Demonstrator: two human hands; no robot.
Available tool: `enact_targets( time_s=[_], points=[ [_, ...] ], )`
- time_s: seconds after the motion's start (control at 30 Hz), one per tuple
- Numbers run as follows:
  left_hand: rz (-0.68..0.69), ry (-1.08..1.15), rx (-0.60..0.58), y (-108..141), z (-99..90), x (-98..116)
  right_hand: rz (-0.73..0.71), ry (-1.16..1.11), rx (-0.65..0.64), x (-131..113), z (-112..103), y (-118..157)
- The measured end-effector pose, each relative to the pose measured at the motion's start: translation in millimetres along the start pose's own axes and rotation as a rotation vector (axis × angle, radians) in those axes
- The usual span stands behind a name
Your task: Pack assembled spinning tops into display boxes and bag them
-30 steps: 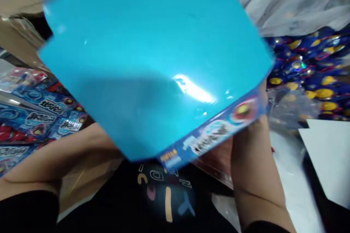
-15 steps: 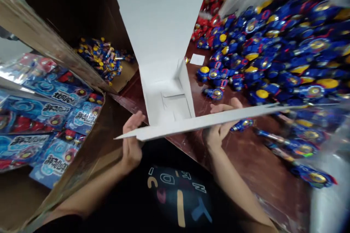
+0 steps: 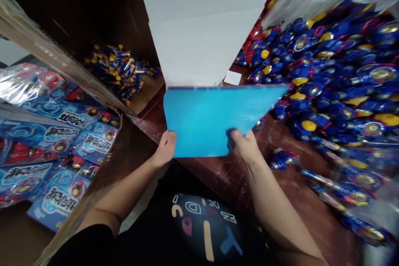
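Observation:
A carton shows its bright blue outer panel [image 3: 205, 120] towards me, and its tall white inner flap [image 3: 205, 29] rises behind. At the lower left corner of the blue panel, my left hand [image 3: 166, 147] grips the edge with the thumb in front. My right hand [image 3: 246, 145] holds the lower right part, its thumb pressed on the blue face and its other fingers hidden behind. The blue panel hides the inside of the carton.
Many blue and yellow toys [image 3: 311, 70] are heaped on the dark red table [image 3: 280, 199] at right. A large cardboard box [image 3: 106, 91] at left holds small toys [image 3: 121, 70]. Packaged toys [image 3: 65, 133] fill another box at lower left. A white paper [image 3: 232, 77] lies behind the carton.
The white front flap seen edge-on earlier has tilted, so its blue outer face now shows and covers the carton's inside. Both my hands have closed on its lower edge.

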State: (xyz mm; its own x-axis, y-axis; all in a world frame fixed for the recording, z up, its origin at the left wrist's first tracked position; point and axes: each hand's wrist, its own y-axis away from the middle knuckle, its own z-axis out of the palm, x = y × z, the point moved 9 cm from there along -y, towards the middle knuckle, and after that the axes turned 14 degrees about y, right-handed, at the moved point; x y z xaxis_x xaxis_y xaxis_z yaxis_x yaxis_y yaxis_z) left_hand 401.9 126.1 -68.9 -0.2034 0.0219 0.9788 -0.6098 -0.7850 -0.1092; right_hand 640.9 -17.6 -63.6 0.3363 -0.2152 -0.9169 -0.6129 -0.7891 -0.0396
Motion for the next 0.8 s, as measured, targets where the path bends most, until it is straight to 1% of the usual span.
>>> enact_targets(
  time_s=[0.03,0.07,0.13,0.17,0.2,0.23,0.27,0.3,0.33,0.4,0.47,0.53,0.57,0.6,0.63,0.67,0.73,0.8],
  points=[
    [0.031,-0.051,0.027,-7.8,-2.0,9.7,0.023,-0.008,-0.015,-1.4,3.0,-4.8],
    [0.101,-0.125,0.045,-16.8,-3.3,25.3,0.042,-0.012,-0.034,-3.1,5.8,-8.9],
    [0.312,-0.339,0.025,-37.1,1.6,66.1,0.070,-0.010,-0.077,-6.8,9.9,-14.2],
    [0.414,-0.457,-0.019,-48.2,8.8,84.3,0.079,-0.007,-0.099,-8.4,11.2,-15.4],
    [0.490,-0.558,-0.078,-60.3,17.9,97.4,0.085,-0.005,-0.117,-9.7,12.2,-15.7],
    [0.529,-0.628,-0.140,-73.3,27.0,104.5,0.091,-0.005,-0.133,-10.5,13.0,-15.2],
    [0.544,-0.676,-0.188,-86.2,35.3,107.1,0.097,-0.006,-0.146,-10.9,14.0,-14.1],
    [0.545,-0.711,-0.216,-98.1,42.5,106.2,0.103,-0.008,-0.153,-10.8,15.1,-12.6],
    [0.539,-0.742,-0.217,-108.2,48.5,103.2,0.109,-0.010,-0.152,-10.2,16.4,-10.9],
    [0.511,-0.832,-0.171,-121.8,57.7,92.4,0.121,0.001,-0.094,-7.6,16.9,-7.8],
    [0.477,-0.965,-0.107,-127.3,64.4,79.9,0.104,0.061,0.062,-5.4,12.3,-4.8],
    [0.458,-1.084,-0.065,-128.7,69.7,70.0,0.020,0.175,0.239,-8.4,8.0,0.2],
    [0.450,-1.121,-0.051,-129.2,71.5,66.1,-0.042,0.246,0.293,-11.5,9.4,3.0],
    [0.441,-1.142,-0.042,-130.2,72.8,62.5,-0.104,0.319,0.311,-14.4,13.5,5.3],
    [0.428,-1.149,-0.039,-131.5,73.5,58.7,-0.158,0.393,0.297,-16.5,19.9,6.9],
    [0.413,-1.146,-0.037,-133.0,73.7,54.8,-0.199,0.465,0.255,-17.7,27.6,7.7],
    [0.389,-1.129,-0.039,-134.4,73.5,46.9,-0.235,0.599,0.135,-18.6,42.2,7.2],
    [0.404,-1.100,-0.042,-128.8,74.6,41.6,-0.257,0.695,0.038,-25.2,51.3,3.9]
  ],
)
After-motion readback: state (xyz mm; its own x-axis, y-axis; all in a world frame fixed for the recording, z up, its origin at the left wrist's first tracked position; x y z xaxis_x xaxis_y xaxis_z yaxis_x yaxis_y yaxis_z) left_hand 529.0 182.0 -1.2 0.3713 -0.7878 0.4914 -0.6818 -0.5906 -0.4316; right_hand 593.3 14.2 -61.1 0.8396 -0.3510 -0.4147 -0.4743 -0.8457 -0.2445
